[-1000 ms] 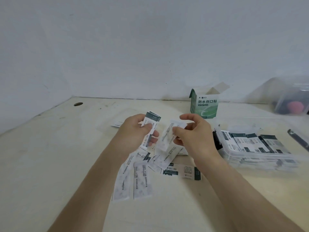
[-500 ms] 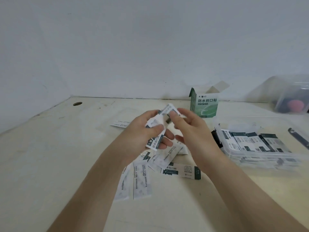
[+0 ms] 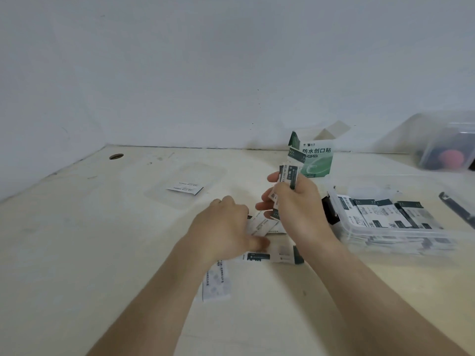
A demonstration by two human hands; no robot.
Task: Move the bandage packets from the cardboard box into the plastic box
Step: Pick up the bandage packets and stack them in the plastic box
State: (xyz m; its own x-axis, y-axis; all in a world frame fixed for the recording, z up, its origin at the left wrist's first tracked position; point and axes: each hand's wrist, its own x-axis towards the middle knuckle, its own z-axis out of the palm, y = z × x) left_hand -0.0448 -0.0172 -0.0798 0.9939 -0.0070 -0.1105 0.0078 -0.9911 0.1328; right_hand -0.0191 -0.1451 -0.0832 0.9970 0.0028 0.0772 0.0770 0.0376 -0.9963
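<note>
Loose bandage packets (image 3: 259,227) are lying scattered on the cream table (image 3: 77,240), directly under and between the two hands; one long packet (image 3: 216,281) is sitting just beside the left wrist, and another lone packet (image 3: 184,188) is resting well apart to the far left, on a flat clear lid (image 3: 185,186). The right hand (image 3: 298,204) is holding a small stack of packets (image 3: 289,176) upright, raised above the table pile, with the open green-and-white cardboard box (image 3: 314,160) standing just behind it. The plastic box (image 3: 390,235) is sitting to the right of the right hand, already holding a row of packets. Compared with half a second ago, the hands are no longer meeting over one packet: the left hand (image 3: 226,227) has dropped to the table pile, and the stack has passed wholly to the right hand. The right hand is curling closed around its stack, thumb pressing on the near face. The left hand is lying palm-down and loosely bent over the scattered packets, fingertips touching them; motion blur is hiding whether it is actually pinching one. A second clear container (image 3: 444,145) is standing at the far right.
</note>
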